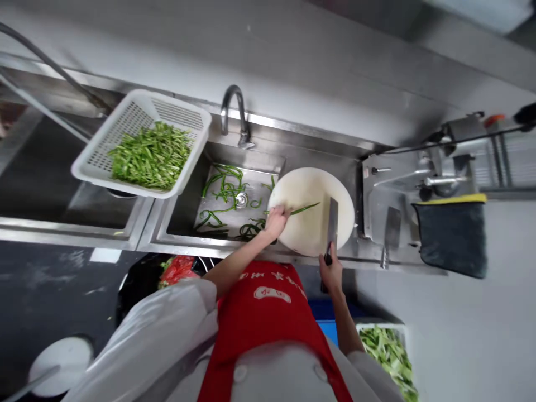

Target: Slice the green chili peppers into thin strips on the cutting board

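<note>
On the round white cutting board [299, 187], my left hand [277, 220] is closed around a long green chili pepper [305, 209], whose end points right across the board. My right hand [331, 270] grips the dark handle of a cleaver [332, 223]. Its broad blade lies over the right part of the board, a little apart from the pepper tip. More green chili peppers [226, 188] are scattered in the sink [190, 209], left of the board. A white perforated basket [196, 120] of cut green pieces [153, 156] rests at the sink's upper left.
Behind the sink stands a curved faucet [234, 106]. To the right are a second cleaver [392, 229] and a dark cloth [452, 237]. A crate of sliced greens [387, 357] sits low at right; a black bin [136, 282] stands below the counter at left.
</note>
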`<state>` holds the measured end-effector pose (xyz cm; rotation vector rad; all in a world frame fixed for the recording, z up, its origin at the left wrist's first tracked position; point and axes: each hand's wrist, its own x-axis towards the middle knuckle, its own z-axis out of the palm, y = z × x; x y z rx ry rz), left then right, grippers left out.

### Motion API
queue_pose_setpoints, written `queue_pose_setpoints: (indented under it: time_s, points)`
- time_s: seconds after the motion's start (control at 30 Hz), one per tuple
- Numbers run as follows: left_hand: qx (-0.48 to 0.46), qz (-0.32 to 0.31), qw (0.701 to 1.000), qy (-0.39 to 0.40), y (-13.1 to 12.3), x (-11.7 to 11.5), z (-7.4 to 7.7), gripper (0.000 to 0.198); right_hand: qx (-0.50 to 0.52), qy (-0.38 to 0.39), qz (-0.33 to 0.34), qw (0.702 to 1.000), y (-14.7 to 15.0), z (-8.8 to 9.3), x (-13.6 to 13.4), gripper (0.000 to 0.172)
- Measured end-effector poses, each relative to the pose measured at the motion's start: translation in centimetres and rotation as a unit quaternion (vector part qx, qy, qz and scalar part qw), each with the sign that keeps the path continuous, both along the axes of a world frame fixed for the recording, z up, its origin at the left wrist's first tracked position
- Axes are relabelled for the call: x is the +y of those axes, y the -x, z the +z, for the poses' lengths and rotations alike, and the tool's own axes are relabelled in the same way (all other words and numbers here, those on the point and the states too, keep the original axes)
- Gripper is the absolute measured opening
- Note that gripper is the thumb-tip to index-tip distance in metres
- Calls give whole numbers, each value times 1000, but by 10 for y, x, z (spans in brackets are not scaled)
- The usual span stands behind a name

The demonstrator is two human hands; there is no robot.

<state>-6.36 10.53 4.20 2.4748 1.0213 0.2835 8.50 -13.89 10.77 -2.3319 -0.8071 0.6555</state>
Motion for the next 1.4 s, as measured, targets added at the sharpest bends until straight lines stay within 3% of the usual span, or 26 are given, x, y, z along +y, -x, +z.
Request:
queue_pose_setpoints:
  time_s: [0.1, 0.2, 0.37, 0.53, 0.63, 0.77, 0.9, 1.13, 1.27, 1.4]
  points:
    - [8, -57, 998, 11, -57, -51, 3, 39, -120, 95, 28, 988, -11, -5, -9, 72]
    - [-32, -46, 998, 10, -61, -72, 6, 47, -157, 156, 61, 973, -4, -15, -16, 66]
    - [-133, 103, 985, 28, 14, -52, 10, 39, -146, 223, 160, 950, 29, -32, -21, 61]
    - [-159, 187, 969, 43, 92, -37, -1, 38, -138, 259, 209, 933, 43, -26, -14, 62]
    - [-163, 220, 960, 52, 121, -42, -9, 38, -159, 259, 217, 928, 53, -21, -3, 63]
    - [-161, 240, 954, 77, 137, -49, -17, 36, -145, 299, 271, 903, 69, -22, 9, 61]
    - [-170, 219, 956, 92, 136, -47, -20, 34, -161, 301, 250, 906, 76, -24, 10, 61]
    - [-176, 187, 961, 97, 122, -23, -13, 34, -175, 296, 240, 908, 73, -25, 5, 60]
    - [-189, 130, 970, 87, 95, -17, -6, 32, -171, 320, 226, 904, 64, -27, -2, 61]
    - [-179, 43, 980, 76, 50, -19, 0, 30, -192, 309, 199, 910, 47, -28, -8, 63]
